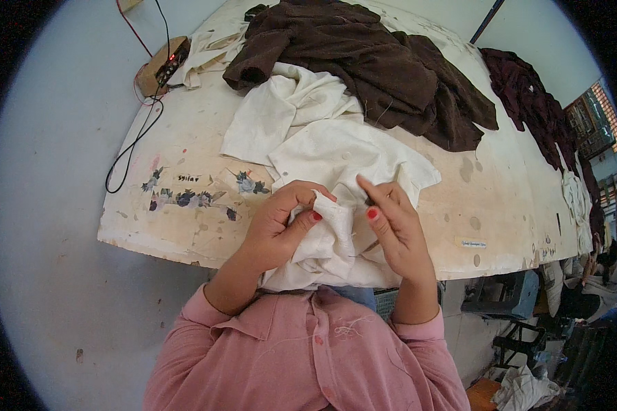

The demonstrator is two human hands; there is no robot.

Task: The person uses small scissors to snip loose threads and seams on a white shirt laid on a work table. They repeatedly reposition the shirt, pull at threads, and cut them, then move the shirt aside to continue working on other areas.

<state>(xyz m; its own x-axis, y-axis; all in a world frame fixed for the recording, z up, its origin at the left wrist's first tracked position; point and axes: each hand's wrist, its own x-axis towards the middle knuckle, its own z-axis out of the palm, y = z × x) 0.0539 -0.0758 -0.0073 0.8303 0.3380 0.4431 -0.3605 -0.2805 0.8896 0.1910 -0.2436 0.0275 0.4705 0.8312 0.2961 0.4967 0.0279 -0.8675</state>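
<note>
A white garment (346, 154) with small buttons lies crumpled across the table's near edge and down into my lap. My left hand (284, 222) is closed on it, pinching a fold of the cloth between thumb and fingers. Just right of that fold, my right hand (397, 229) is raised over the garment, index finger pointing forward and thumb up. A small dark bit shows between its thumb and fingers; what it is I cannot make out, as the fingers hide most of it.
A heap of dark brown garments (363, 58) lies beyond the white one. At the far left sits a small control box (173, 61) with a black cable (127, 154). The pale, stained tabletop (473, 219) has a curved-looking near edge. Dark maroon clothes (528, 89) hang at the right.
</note>
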